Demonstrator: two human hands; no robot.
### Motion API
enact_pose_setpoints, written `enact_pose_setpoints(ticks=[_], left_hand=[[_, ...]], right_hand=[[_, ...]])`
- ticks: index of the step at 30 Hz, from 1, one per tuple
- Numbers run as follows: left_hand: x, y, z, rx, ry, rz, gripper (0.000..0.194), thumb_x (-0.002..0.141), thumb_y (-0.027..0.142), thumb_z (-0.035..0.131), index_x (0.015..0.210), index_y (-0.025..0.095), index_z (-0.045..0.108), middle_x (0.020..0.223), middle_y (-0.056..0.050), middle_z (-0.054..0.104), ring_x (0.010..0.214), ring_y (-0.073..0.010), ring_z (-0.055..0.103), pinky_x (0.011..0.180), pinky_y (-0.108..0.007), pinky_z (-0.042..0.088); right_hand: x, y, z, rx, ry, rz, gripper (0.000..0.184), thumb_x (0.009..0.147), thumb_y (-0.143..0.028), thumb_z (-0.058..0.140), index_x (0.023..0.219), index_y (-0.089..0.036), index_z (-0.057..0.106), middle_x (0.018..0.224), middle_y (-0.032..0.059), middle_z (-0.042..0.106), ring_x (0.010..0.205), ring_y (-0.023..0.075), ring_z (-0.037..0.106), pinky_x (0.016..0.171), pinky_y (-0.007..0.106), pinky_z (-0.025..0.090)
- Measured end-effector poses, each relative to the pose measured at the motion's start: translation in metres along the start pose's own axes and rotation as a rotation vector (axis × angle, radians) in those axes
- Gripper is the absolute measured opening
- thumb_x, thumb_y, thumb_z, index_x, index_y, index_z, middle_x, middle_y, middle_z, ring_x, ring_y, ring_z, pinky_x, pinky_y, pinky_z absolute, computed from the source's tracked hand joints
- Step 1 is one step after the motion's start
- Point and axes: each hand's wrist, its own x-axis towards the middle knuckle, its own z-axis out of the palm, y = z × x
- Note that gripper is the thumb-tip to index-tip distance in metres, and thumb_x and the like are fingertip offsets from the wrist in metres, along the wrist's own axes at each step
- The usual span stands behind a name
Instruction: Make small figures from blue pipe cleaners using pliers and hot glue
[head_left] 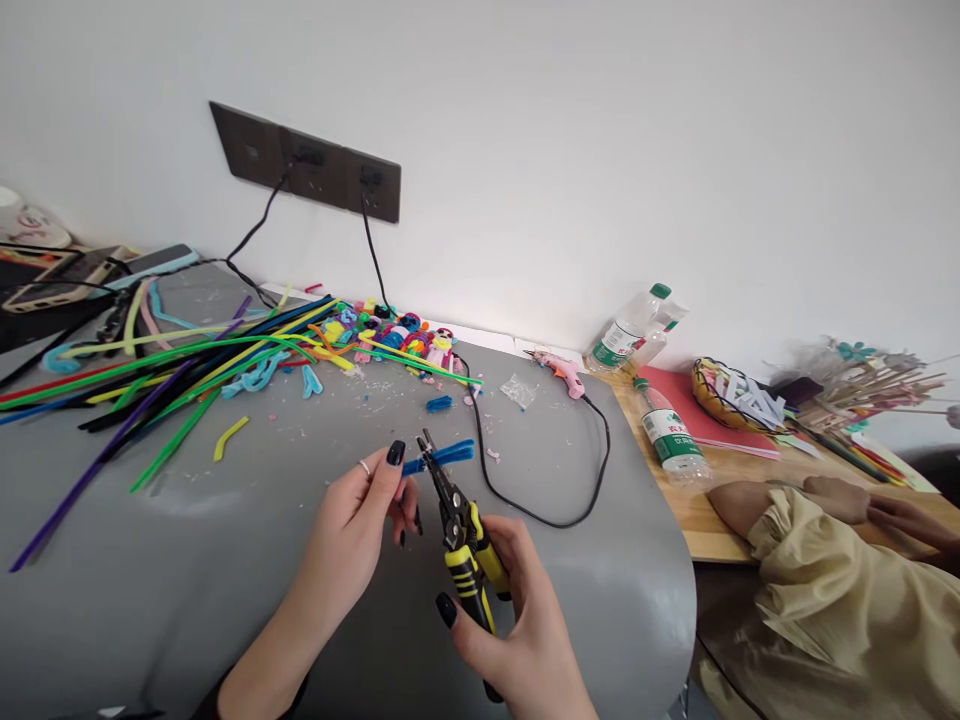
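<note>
My left hand point(356, 508) pinches one end of a folded blue pipe cleaner point(454, 453) between thumb and fingers, above the grey table point(225, 570). In my right hand point(529, 625) are pliers point(466, 545) with black and yellow handles. Their narrow jaws cross the blue pipe cleaner just right of my left fingertips; whether they are fully closed on it I cannot tell. A short blue piece point(439, 404) lies on the table beyond the jaws. Behind it sit several small colourful pipe-cleaner figures point(405, 335).
Long pipe cleaners point(187, 365) spread over the table's left side. A pink glue gun point(564, 375) lies at the back right, its black cord point(559, 523) looping forward. Bottles point(671, 435) and a basket point(731, 395) stand on the wooden table, where another person's sleeved arm point(817, 560) rests.
</note>
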Motion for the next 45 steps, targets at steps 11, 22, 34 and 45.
enact_pose_setpoints(ticks=[11, 22, 34, 45], left_hand=[[0.0011, 0.0044, -0.0001, 0.049, 0.041, 0.036, 0.052, 0.089, 0.066, 0.059, 0.061, 0.024, 0.043, 0.053, 0.003, 0.051, 0.047, -0.0136, 0.053, 0.04, -0.022, 0.044], [0.0023, 0.0017, -0.0003, 0.081, 0.054, 0.064, 0.05, 0.092, 0.061, 0.056, 0.06, 0.025, 0.041, 0.052, 0.002, 0.052, 0.047, -0.0143, 0.054, 0.04, -0.022, 0.044], [0.002, 0.002, -0.001, 0.098, 0.072, 0.058, 0.052, 0.09, 0.064, 0.055, 0.06, 0.025, 0.042, 0.051, 0.002, 0.054, 0.045, -0.0142, 0.054, 0.039, -0.022, 0.044], [0.0024, 0.0044, -0.0001, 0.089, 0.075, 0.07, 0.051, 0.092, 0.06, 0.056, 0.059, 0.025, 0.041, 0.05, 0.001, 0.054, 0.045, -0.0144, 0.055, 0.039, -0.022, 0.043]], right_hand=[[0.0035, -0.006, 0.0006, -0.011, -0.029, -0.02, 0.054, 0.071, -0.018, 0.07, 0.123, -0.024, 0.057, 0.117, 0.0057, 0.07, 0.105, 0.0211, 0.067, 0.086, 0.026, 0.052], [0.003, -0.0051, 0.0026, -0.004, -0.018, -0.006, 0.054, 0.07, -0.02, 0.069, 0.123, -0.025, 0.056, 0.118, 0.0059, 0.069, 0.109, 0.0217, 0.066, 0.086, 0.025, 0.052], [0.0037, -0.0067, 0.002, -0.026, -0.025, -0.013, 0.055, 0.07, -0.018, 0.072, 0.123, -0.023, 0.058, 0.12, 0.007, 0.07, 0.11, 0.0218, 0.066, 0.087, 0.025, 0.053], [0.0046, -0.0099, 0.0031, -0.005, -0.018, -0.016, 0.055, 0.068, -0.014, 0.07, 0.122, -0.023, 0.058, 0.115, 0.0073, 0.071, 0.11, 0.0233, 0.066, 0.088, 0.027, 0.053]])
